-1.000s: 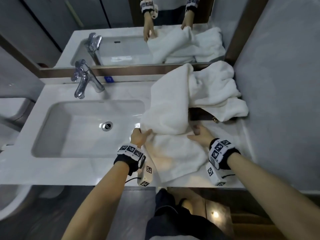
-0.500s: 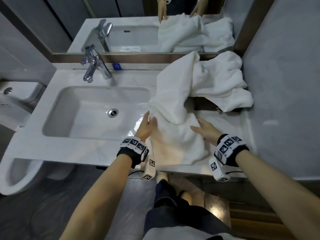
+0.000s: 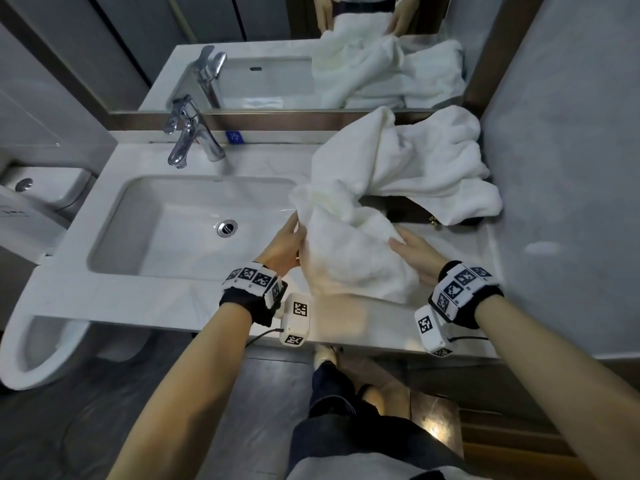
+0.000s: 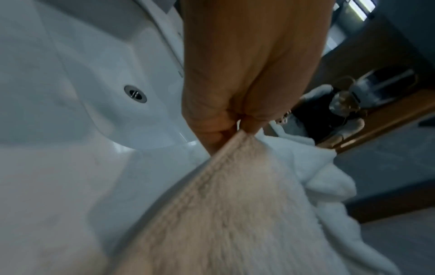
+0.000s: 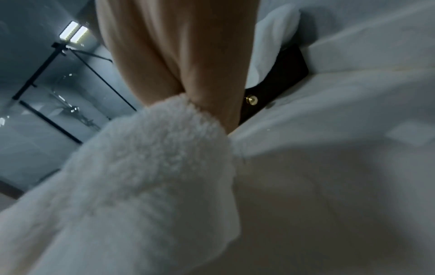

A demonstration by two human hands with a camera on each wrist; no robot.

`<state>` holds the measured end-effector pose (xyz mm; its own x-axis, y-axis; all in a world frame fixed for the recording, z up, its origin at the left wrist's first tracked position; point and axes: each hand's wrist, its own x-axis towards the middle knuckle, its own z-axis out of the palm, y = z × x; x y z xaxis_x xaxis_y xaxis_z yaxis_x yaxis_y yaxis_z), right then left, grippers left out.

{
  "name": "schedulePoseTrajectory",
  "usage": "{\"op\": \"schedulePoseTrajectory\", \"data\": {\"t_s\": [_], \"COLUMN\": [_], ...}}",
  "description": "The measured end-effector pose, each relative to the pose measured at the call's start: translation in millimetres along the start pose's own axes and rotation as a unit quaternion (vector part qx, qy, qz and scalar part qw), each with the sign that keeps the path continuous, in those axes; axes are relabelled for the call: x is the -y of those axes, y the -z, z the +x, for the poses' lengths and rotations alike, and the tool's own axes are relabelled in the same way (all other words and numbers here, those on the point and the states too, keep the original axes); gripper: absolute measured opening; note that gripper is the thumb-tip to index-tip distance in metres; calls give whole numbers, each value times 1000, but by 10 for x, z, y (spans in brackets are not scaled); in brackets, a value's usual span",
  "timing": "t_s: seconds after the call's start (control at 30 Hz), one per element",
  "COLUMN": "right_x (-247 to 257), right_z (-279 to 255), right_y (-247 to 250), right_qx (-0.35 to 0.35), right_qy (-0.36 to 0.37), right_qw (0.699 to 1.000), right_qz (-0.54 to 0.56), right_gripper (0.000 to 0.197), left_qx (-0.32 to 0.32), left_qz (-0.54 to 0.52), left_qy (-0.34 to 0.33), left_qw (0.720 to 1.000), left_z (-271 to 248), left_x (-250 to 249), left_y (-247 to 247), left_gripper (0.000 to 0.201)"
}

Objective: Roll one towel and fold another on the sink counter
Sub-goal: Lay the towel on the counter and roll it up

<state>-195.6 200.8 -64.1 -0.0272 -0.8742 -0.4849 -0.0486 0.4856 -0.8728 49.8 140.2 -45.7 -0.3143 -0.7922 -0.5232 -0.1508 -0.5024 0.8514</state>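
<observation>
Both my hands are on the white towel at the right of the sink counter.

My left hand [image 3: 284,245] pinches the hemmed edge of the towel [image 3: 353,261] between curled fingers [image 4: 212,126], right at the corner of the basin [image 3: 156,230]. My right hand [image 3: 417,252] lies on the towel's right side; from the wrist view the cloth wraps over my fingers, so I cannot tell for sure whether they grip it or only press it. The towel lies bunched on the counter [image 3: 363,320] between my hands and runs back toward the mirror [image 3: 277,57]. A second towel [image 3: 446,168] lies crumpled behind it against the right wall, touching the first. The tap [image 3: 188,136] stands well to the left, behind the basin.
</observation>
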Motion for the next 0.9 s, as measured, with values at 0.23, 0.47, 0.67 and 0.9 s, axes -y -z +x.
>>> {"op": "schedulePoseTrajectory", "data": {"t_s": [0.23,0.47,0.67,0.9], "right_x": [-297,-487,-637,-662], "right_z": [41,-87,-167,-267], "right_y": [-39,65,29,-59], "right_qx": [-42,-50,10,-25], "right_qy": [-47,-145,-161,-74], "right_qw": [992,987,955,953], "right_qz": [-108,-56,-248,-292], "right_gripper": [44,53,34,38], "left_qx": [-68,-208,-175,14], "left_qz": [82,207,237,297], "left_qy": [56,-28,-49,59], "left_qw": [993,956,954,953], "left_z": [80,152,20,-320], "left_x": [378,580,644,742], "left_y": [-24,-34,-30,24], "left_gripper": [80,36,35,119]}}
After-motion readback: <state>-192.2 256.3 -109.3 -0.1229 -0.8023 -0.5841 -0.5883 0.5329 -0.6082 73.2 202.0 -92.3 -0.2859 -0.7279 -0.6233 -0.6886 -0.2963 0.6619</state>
